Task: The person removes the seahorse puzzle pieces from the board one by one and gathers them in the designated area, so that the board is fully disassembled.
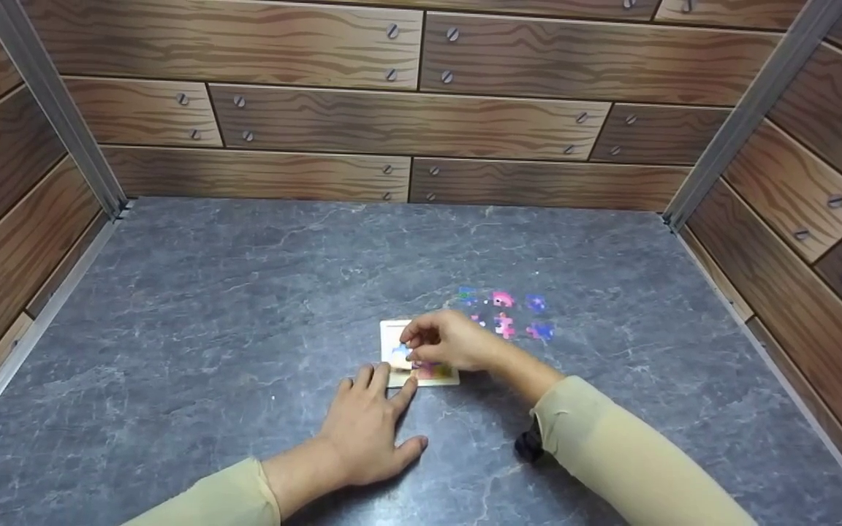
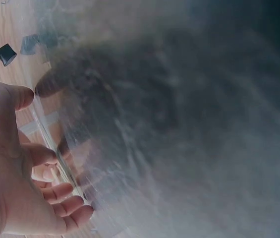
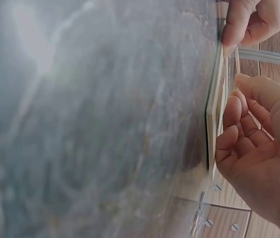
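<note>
A small pale puzzle board (image 1: 392, 332) lies on the table, with some colourful pieces showing in its lower part. My right hand (image 1: 457, 342) is over the board and pinches a light-blue puzzle piece (image 1: 401, 353) between thumb and finger. In the right wrist view this piece (image 3: 237, 62) appears as a thin edge standing up at the fingertips, above the board's side (image 3: 210, 134). Spread out, my left hand (image 1: 366, 431) rests with its fingertips at the board's near-left edge. The left wrist view shows that hand (image 2: 26, 173) from the side, low over the tabletop.
Several loose pink and blue puzzle pieces (image 1: 504, 324) lie just right of the board, partly behind the right hand. The grey marbled table (image 1: 245, 292) is bounded by wood-patterned walls (image 1: 319, 117) with metal corner posts (image 1: 728, 109).
</note>
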{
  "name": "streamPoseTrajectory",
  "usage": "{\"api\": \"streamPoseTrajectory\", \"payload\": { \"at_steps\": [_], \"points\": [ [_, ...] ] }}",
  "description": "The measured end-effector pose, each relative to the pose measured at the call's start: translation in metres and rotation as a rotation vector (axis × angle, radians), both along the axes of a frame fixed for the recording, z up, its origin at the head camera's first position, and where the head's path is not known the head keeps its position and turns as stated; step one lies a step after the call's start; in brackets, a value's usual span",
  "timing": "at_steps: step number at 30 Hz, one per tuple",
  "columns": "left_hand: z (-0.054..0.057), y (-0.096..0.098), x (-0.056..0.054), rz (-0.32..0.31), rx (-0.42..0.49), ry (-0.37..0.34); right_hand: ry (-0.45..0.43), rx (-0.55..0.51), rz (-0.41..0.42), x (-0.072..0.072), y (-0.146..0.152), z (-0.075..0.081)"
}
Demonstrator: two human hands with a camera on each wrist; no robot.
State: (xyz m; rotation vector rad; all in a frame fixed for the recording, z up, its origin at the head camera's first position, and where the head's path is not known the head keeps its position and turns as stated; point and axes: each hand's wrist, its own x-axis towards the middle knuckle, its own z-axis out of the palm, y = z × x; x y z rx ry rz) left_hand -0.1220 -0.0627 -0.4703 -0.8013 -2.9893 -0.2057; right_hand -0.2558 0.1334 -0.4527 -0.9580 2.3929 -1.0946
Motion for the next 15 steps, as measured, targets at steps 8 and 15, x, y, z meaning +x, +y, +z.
{"api": "streamPoseTrajectory", "payload": {
  "at_steps": [8, 15],
  "points": [
    [0.003, 0.000, -0.001, -0.018, -0.006, 0.043, 0.047, 0.000, -0.007, -0.003, 0.014, 0.009],
    [0.006, -0.001, -0.003, -0.025, 0.020, 0.035, 0.051, -0.032, -0.024, -0.004, 0.037, 0.016]
  ]
}}
